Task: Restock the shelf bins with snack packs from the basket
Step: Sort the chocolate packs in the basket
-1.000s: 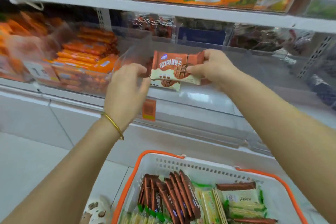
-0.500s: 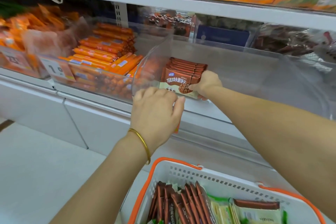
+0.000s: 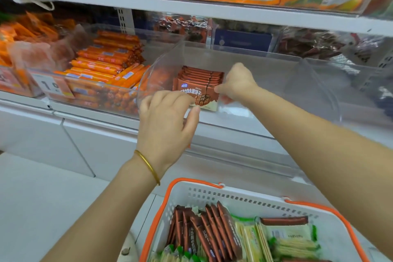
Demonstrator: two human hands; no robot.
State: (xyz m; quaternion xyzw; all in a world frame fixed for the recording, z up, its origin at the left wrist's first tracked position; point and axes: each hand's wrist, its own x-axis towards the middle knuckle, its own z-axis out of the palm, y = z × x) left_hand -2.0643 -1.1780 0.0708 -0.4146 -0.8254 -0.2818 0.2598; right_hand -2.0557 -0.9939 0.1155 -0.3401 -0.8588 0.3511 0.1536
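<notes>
**Brown packs lining up in the clear bin**

At the left of the frame, orange sausage sticks [image 3: 106, 63] are lying stacked. Just left of centre, the left hand [image 3: 168, 121], wearing a gold bangle [image 3: 148, 166], is hovering at the front wall of the clear bin [image 3: 265, 55]. Its grip is half curled, and I cannot tell whether it is holding the rim. Inside that bin, brown snack packs [image 3: 202, 75] are standing on edge in a row at its left end. Right of centre, the right hand [image 3: 238, 85] is reaching into the bin, its grip pinching the right edge of the front pack [image 3: 187, 89]. At the lower right, the white and orange basket [image 3: 212, 193] is holding more brown packs [image 3: 212, 232] beside green-trimmed packs [image 3: 287, 238].
</notes>
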